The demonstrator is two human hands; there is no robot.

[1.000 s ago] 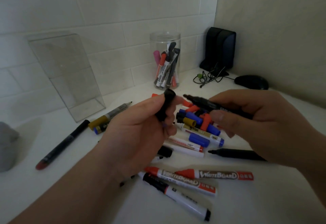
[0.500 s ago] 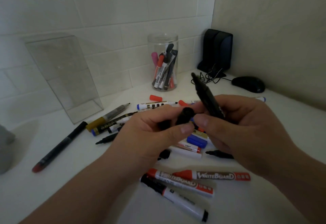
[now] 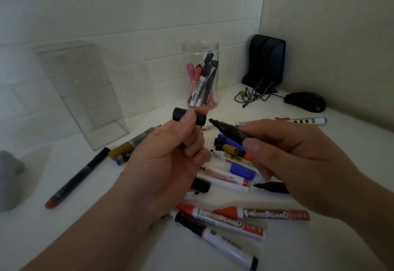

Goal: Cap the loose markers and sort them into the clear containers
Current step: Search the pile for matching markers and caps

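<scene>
Just above loose markers (image 3: pixel 275 214) on the tabletop (image 3: pixel 96 217), left hand (image 3: pixel 166 164) pinches a black cap (image 3: pixel 178 114); right hand (image 3: pixel 298 159) grips an uncapped marker (image 3: pixel 231 131), tip near the cap. Behind, a jar (image 3: pixel 200 48) holds more, beside a clear box (image 3: pixel 81 91).

The red marker (image 3: pixel 264 214) lying in front of me reads WHITEBOARD along its barrel. The second red marker (image 3: pixel 221 220) touching it carries the same word, partly blurred. I can't read any other print; it's too small.

Counted one clear round jar (image 3: pixel 200 51), one clear rectangular box (image 3: pixel 85 91), two red WHITEBOARD-labelled markers (image 3: pixel 264 214) (image 3: pixel 223 220), one pink marker (image 3: pixel 190 69), one computer mouse (image 3: pixel 304 101).
</scene>
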